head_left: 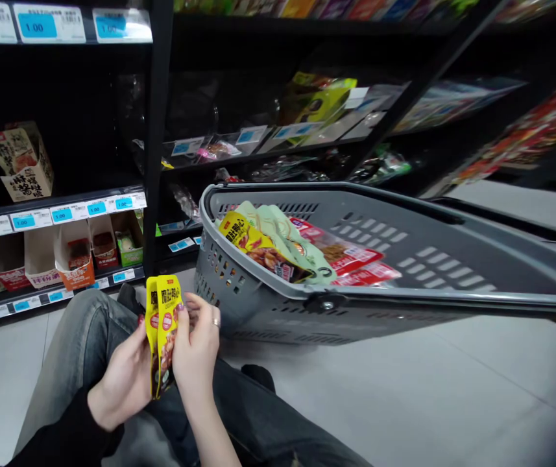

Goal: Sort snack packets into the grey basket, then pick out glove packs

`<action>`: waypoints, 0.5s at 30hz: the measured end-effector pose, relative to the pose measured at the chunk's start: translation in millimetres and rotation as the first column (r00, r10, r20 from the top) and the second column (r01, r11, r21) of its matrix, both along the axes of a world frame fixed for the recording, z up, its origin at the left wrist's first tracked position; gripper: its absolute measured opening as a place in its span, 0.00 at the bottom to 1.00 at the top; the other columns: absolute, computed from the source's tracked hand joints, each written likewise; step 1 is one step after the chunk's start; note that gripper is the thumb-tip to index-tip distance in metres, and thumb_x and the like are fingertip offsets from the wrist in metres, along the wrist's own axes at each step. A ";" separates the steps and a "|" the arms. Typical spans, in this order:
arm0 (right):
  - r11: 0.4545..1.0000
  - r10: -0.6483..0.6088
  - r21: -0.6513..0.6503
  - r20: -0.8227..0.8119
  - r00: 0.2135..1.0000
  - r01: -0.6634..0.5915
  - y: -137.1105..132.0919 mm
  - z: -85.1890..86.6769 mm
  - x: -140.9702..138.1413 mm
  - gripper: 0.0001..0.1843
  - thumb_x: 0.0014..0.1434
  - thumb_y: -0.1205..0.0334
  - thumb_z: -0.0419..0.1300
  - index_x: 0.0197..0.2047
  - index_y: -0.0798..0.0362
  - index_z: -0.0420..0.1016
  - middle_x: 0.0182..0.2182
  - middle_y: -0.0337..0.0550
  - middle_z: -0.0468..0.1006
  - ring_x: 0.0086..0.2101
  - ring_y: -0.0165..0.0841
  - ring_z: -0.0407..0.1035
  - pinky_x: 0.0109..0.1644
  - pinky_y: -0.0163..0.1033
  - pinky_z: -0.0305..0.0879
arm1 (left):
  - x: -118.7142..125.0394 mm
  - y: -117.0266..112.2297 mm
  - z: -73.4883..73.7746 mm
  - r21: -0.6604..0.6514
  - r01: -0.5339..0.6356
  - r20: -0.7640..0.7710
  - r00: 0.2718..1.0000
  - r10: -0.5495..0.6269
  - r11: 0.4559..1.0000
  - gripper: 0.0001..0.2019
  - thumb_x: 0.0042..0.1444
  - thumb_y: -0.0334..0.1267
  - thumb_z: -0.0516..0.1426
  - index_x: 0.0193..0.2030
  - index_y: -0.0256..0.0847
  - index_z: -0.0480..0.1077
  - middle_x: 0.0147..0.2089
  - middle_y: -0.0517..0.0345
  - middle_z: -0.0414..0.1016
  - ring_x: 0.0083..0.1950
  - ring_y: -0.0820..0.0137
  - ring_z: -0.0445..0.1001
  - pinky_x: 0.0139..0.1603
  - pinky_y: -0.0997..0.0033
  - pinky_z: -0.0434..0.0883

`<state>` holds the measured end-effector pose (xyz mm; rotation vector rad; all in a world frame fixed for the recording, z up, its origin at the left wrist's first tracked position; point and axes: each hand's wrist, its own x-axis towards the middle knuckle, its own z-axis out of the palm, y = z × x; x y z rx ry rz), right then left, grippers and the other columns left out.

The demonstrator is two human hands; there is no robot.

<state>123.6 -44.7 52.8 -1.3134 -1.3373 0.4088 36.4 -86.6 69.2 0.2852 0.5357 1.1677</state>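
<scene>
Two yellow snack packets with dark lettering stand upright, face to back, above my lap. My left hand grips them along their left edge, its thumb near the upper side. From the right, my right hand, with a ring on one finger, pinches the front packet's edge. Just beyond my hands is a grey shopping basket. Inside it lie a similar yellow packet, several pale green packets and red-and-clear packets.
Black store shelves with blue-and-white price tags rise in front. Small open cartons line the bottom left shelf, and a beige box sits above. My crossed legs rest on the pale tiled floor.
</scene>
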 end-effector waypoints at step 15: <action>0.653 0.562 -0.056 -0.633 0.532 -0.755 -1.9 0.4 0.1 0.21 0.54 0.45 0.57 0.41 0.54 0.70 0.35 0.45 0.76 0.35 0.36 0.70 0.39 0.38 0.67 | -25.9 23.0 -18.3 0.412 -0.270 -0.721 0.487 0.492 0.871 0.22 0.41 0.40 0.65 0.43 0.41 0.64 0.40 0.55 0.72 0.43 0.63 0.71 0.44 0.66 0.67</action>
